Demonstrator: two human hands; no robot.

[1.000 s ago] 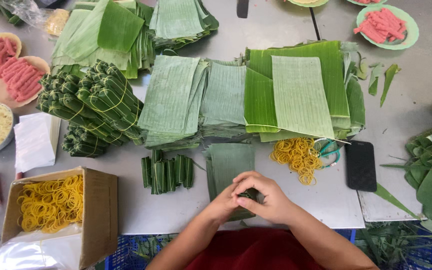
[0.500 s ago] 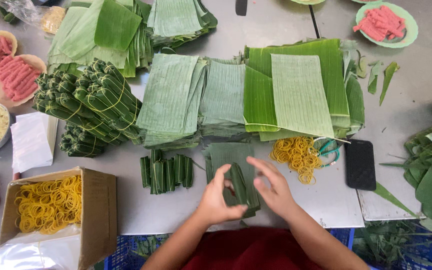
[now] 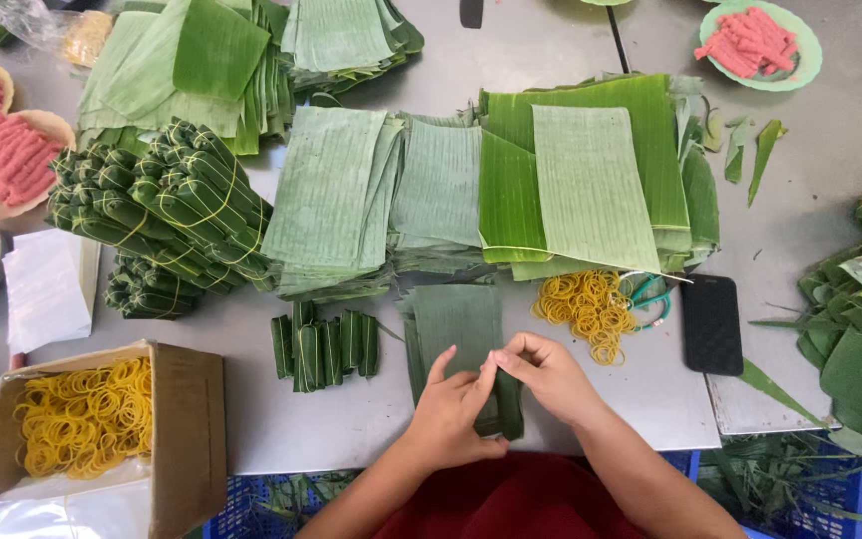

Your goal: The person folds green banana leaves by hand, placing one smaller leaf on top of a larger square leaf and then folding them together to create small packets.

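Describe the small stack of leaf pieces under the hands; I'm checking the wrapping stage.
The stack of leaf pieces is dull green, ribbed banana leaf cut into rectangles, lying flat on the grey metal table near its front edge. The left hand rests on its lower part, the right hand pinches beside it, fingertips meeting over the stack. What they pinch is too small to tell.

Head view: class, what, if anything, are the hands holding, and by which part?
Both the left hand and the right hand pinch a small folded leaf parcel at its upper end, above the leaf stack.
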